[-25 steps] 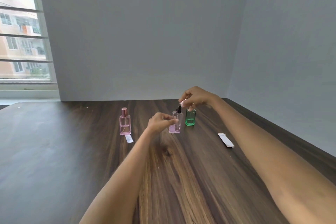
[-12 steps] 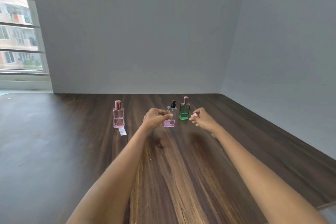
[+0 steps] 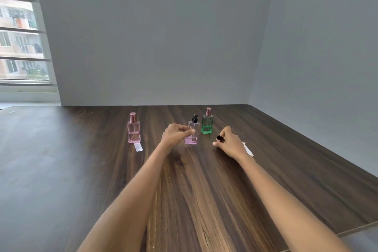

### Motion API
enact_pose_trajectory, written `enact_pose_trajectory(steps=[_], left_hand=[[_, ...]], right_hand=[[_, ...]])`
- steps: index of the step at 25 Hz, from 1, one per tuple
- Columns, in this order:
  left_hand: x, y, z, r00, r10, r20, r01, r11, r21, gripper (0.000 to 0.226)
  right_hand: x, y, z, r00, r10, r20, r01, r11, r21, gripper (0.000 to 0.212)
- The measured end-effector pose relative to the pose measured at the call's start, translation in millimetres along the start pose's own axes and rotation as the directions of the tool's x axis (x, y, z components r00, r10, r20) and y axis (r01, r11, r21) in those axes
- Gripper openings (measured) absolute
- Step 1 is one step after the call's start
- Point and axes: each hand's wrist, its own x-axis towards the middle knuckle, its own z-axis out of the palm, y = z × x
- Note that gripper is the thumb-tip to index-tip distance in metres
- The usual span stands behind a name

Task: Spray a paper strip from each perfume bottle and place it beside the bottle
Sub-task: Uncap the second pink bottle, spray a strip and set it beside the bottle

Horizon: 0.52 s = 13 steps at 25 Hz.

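Centrally, two bare arms reach forward over a dark wooden worktop (image 3: pixel 204 200). The left hand (image 3: pixel 176 136) curls its fingers and thumb around the side of a lilac perfume bottle (image 3: pixel 192 134), which stands upright with its black spray nozzle uncovered. The right hand (image 3: pixel 230 143), just to the right, pinches a small dark cap (image 3: pixel 219 138) between curled fingertips close to the worktop. Three bottles stand in a row: a pink bottle (image 3: pixel 134 129) at left, the lilac one in the middle, and a green bottle (image 3: pixel 207 121) just behind right. One paper strip (image 3: pixel 138 146) lies touching the pink bottle's base. More white strips (image 3: pixel 248 150) peek out behind the right hand; their number cannot be told.
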Motion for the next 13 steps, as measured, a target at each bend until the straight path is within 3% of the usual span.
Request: enact_pose_trajectory(steps=[5, 9, 11, 13], left_hand=[[-2, 2, 0, 1.0, -0.004, -0.007, 0.004, 1.0, -0.017, 0.03], [-3, 4, 2, 1.0, 0.011, -0.009, -0.011, 0.999, -0.043, 0.03], [-4, 5, 3, 1.0, 0.021, -0.013, -0.021, 0.998, -0.067, 0.029], [-3, 5, 3, 1.0, 0.023, -0.013, -0.025, 0.995, -0.099, 0.028]], right_hand=[[3, 0, -3, 0.995, 0.037, 0.09, -0.035, 0.999, -0.032, 0.056], [1, 0, -7, 0.991, 0.037, 0.129, -0.043, 0.998, 0.045, 0.078], [0, -5, -12, 0.999, -0.01, 0.041, 0.004, 0.992, 0.129, 0.083], [0, -14, -16, 0.991, -0.09, -0.097, 0.107, 0.977, 0.186, 0.074]])
